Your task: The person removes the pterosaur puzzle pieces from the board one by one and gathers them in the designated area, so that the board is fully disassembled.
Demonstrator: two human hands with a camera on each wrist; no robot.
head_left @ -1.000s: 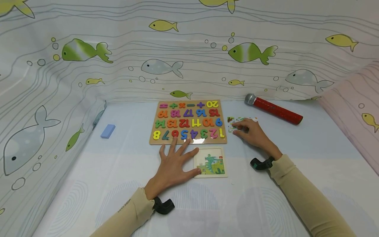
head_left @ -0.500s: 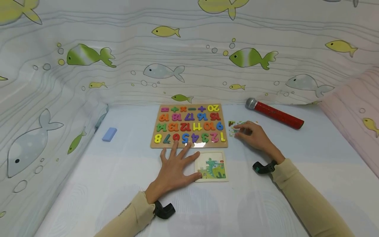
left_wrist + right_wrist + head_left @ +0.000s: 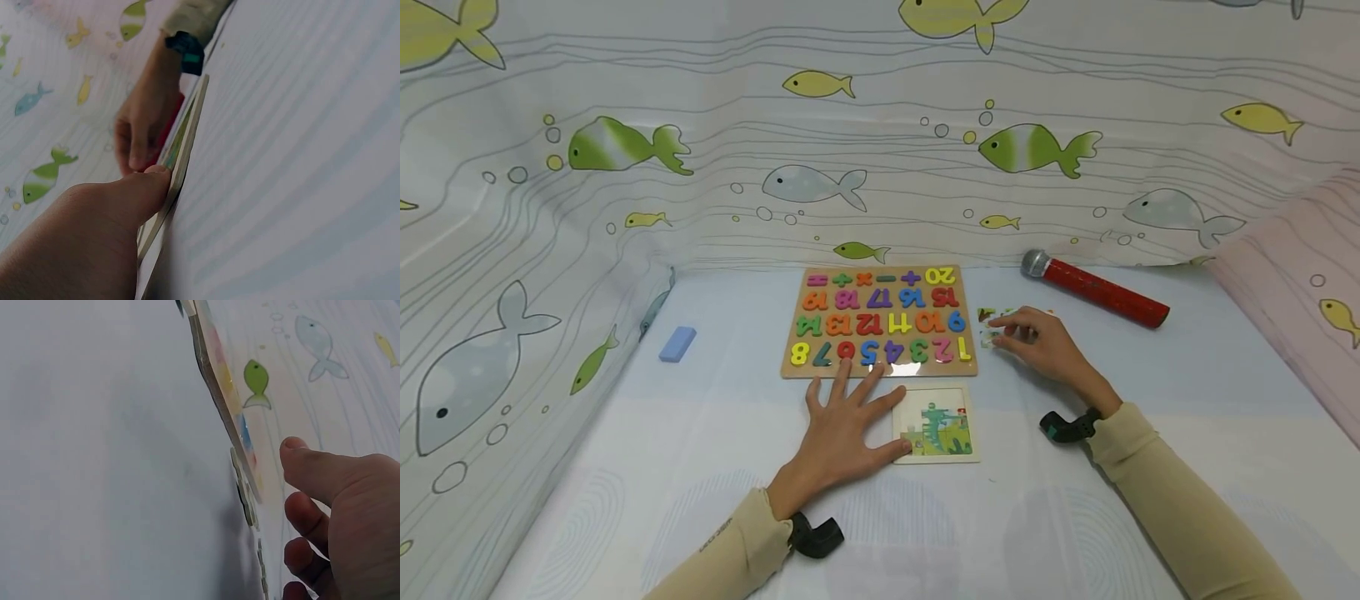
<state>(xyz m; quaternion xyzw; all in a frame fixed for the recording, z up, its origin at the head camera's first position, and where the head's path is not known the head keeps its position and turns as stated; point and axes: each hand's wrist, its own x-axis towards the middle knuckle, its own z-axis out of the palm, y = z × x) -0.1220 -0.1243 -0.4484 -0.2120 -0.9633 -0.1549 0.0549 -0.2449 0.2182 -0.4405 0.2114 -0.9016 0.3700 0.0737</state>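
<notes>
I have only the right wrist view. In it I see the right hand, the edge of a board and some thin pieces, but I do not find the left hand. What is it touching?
Observer: In the head view, the left hand lies with fingers spread, and its thumb rests on the left edge of the framed puzzle.

Operator: Thank you. The thin pieces beside the right hand show me only their edges. What is printed on their upper faces?

Observer: From the head camera, the uncovered part of the loose pieces shows mostly green and white print; the rest is hidden under the hand, and I cannot make out the drawing.
</notes>
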